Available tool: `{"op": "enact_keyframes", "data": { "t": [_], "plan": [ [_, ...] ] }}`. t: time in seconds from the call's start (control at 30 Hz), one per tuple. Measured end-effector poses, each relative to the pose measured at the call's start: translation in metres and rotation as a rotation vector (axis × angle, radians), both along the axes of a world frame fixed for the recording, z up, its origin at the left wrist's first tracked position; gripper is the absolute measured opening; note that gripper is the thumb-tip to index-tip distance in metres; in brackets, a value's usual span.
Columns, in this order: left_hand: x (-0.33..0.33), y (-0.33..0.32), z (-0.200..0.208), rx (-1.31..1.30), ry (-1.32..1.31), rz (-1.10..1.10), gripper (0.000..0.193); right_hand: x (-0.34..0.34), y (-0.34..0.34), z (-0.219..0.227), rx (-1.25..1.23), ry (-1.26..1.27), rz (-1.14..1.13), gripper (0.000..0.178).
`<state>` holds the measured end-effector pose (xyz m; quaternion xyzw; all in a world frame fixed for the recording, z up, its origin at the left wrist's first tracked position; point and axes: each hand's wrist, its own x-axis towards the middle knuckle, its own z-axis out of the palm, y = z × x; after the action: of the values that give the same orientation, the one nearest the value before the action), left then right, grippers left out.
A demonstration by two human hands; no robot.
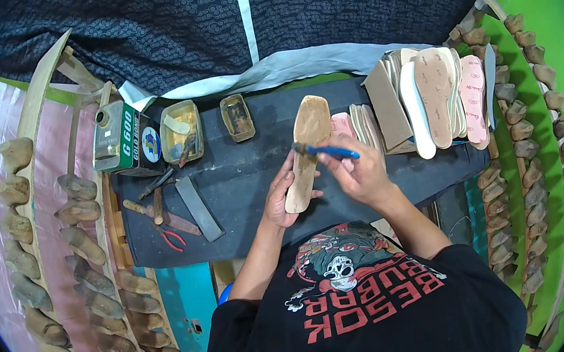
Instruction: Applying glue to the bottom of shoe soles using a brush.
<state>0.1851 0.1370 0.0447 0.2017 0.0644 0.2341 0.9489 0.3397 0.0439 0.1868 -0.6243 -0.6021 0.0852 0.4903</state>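
Observation:
My left hand (280, 195) is closed around the lower part of a tan wooden shoe last (311, 123), which is held over the table with its flat sole side up and its broader end pointing away. Pinched in my right hand (360, 172) is a brush with a blue handle (335, 151). The brush's dark tip lies against the middle of the last. Just behind my right hand stand several thin insoles (360, 121), one of them pink, partly hidden by the hand.
On the dark tabletop (240, 181), a green can (114, 137) and two tubs, one larger (196, 142) and one smaller (238, 119), stand at the back left. Red-handled pincers (173, 240) and a grey bar (199, 208) lie nearer. A box of insoles (386, 110) is right. Racks of lasts (21, 229) flank both sides.

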Motion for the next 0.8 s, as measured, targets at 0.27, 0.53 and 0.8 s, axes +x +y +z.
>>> {"op": "enact_keyframes", "data": {
  "t": [0.27,0.53,0.8],
  "plan": [
    [-0.004,-0.007,0.004,-0.033,0.035,0.034,0.069,-0.017,0.001,0.0,-0.024,-0.017,0.0,0.016],
    [-0.011,-0.005,0.003,0.026,-0.004,0.063,0.069,-0.009,0.011,0.013,0.044,-0.018,-0.052,0.018],
    [-0.012,-0.006,0.005,0.091,0.092,0.232,0.065,-0.047,0.002,0.0,0.023,-0.084,0.03,0.016]
  ]
}}
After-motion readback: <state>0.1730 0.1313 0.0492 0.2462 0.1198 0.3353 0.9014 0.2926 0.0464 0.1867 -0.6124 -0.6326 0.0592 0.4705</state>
